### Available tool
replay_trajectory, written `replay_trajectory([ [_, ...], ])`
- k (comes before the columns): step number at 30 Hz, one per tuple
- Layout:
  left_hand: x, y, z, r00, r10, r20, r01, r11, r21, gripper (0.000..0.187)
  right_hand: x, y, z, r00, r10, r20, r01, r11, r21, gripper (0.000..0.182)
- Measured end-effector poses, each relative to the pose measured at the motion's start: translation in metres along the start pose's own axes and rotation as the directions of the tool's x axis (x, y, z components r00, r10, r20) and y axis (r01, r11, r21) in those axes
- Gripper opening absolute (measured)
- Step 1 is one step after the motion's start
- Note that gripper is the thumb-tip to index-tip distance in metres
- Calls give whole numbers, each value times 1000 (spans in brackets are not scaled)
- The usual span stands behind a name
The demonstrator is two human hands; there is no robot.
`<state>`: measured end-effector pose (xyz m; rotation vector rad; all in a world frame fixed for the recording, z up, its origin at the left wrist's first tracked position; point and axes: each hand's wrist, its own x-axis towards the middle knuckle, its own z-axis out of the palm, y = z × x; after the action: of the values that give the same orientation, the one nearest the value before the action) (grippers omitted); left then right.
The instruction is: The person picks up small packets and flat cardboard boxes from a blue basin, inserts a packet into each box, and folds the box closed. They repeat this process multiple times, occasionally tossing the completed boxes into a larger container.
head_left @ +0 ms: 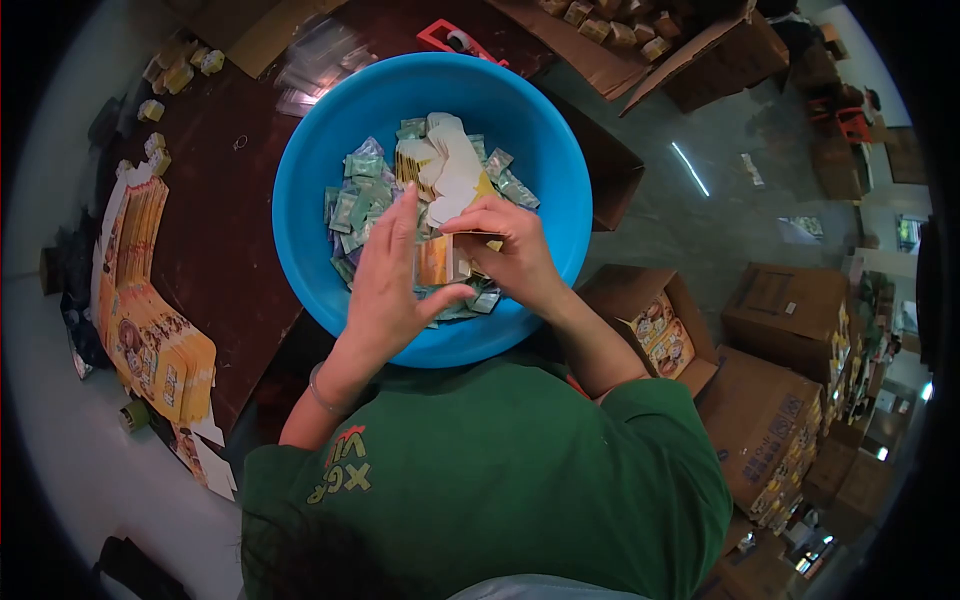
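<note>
A small orange-and-white carton [435, 262] is in my right hand [522, 258], the fingers bent around its open end. My left hand [385, 285] is at the carton's other side, fingers stretched out and thumb apart. Both hands are over a large blue basin [300, 215]. Many small green sachets [365, 192] lie in the basin, some hidden under my hands. On top of them rests a stack of flat white-and-yellow cartons [458, 165], just beyond my fingers.
Rows of flat printed yellow cartons [165, 350] lie along the left edge of the dark red table [215, 220]. A red tape dispenser [460, 42] sits behind the basin. To the right, an open cardboard box [655, 325] and stacked boxes [765, 420] stand on the floor.
</note>
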<state>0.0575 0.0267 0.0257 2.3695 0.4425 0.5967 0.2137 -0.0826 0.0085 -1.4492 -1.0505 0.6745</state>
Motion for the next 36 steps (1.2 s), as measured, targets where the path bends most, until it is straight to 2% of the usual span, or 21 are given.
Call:
replay_trajectory([
  [1, -4, 0, -8, 995, -96, 33, 99, 991, -93, 88, 1, -2, -1, 1000, 3, -17, -2, 1000, 16, 22],
  [4, -9, -10, -1, 962, -123, 242, 211, 899, -384, 73, 2, -8, 4, 999, -24, -22, 24, 999, 29, 21],
  [5, -9, -6, 1, 815, -291, 501, 578, 473, -665, 61, 2, -6, 8, 999, -41, -11, 41, 999, 10, 21],
  [10, -11, -24, 16, 791, -343, 506, 595, 240, -767, 38, 2, -5, 14, 995, -88, 40, 90, 995, -41, 21],
  [12, -8, -23, 12, 773, -381, 507, 587, 127, -800, 30, 2, -12, 14, 990, -135, 50, 134, 991, 23, 24],
  [13, -7, -25, 12, 784, -391, 482, 574, 160, -803, 30, 3, -15, 14, 985, -162, 53, 159, 986, 56, 26],
  [15, -10, -34, 18, 801, -408, 438, 553, 225, -802, 30, -1, -12, 15, 976, -207, 71, 211, 976, -56, 30],
  [17, -11, -33, 20, 797, -420, 435, 541, 173, -823, 31, -5, -17, 20, 964, -257, 65, 265, 935, -238, 34],
  [19, -10, -34, 18, 789, -418, 451, 543, 129, -830, 33, -2, -10, 25, 927, -371, 52, 364, 863, -351, 36],
  [20, -9, -34, 15, 775, -390, 498, 551, 29, -834, 37, -2, -7, 27, 906, -421, 51, 404, 820, -405, 36],
  [22, -4, -34, 6, 751, -318, 578, 555, -170, -814, 46, -1, -1, 25, 903, -426, 57, 411, 818, -403, 38],
  [25, -4, -33, -6, 847, -146, 511, 466, -260, -846, 61, 4, -9, 20, 888, -452, 84, 442, 790, -424, 41],
  [28, -8, -36, -10, 846, -105, 523, 491, -228, -841, 73, 2, -10, 20, 863, -491, 115, 481, 733, -481, 43],
  [32, -12, -32, -5, 814, -165, 557, 512, -247, -823, 74, 3, -11, 15, 816, -557, 154, 530, 617, -582, 46],
  [36, -10, -32, -5, 792, -200, 577, 534, -234, -813, 73, 2, -5, 8, 747, -636, 193, 612, 545, -572, 43],
])
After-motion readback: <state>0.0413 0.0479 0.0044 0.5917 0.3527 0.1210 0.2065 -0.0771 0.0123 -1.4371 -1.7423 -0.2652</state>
